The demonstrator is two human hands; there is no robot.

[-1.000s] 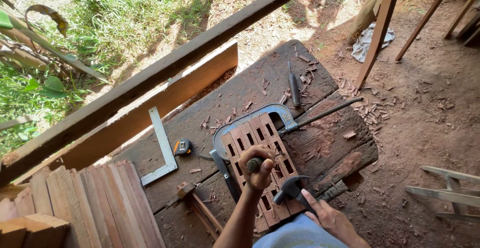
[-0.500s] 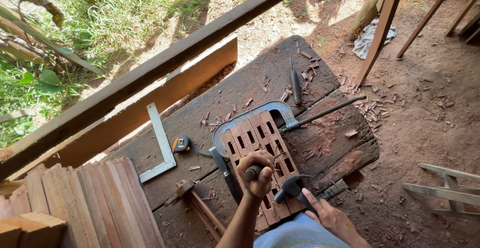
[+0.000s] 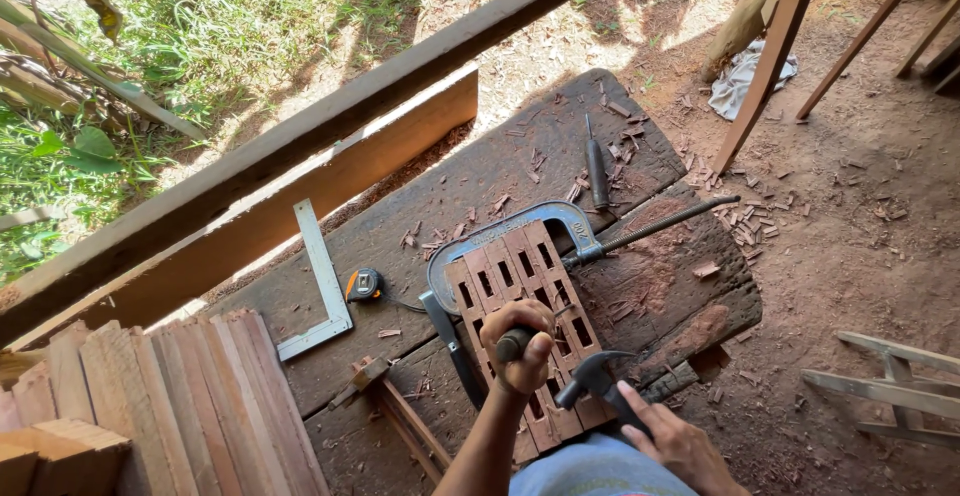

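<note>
Wooden slats (image 3: 520, 286) under fisted left hand (image 3: 522, 341)

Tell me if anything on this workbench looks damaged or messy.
Yes. Wood chips lie scattered over the dark bench top and the dirt floor. The bench's right end is worn and crumbling, with reddish raw wood showing. The clamped slats look intact.
</note>
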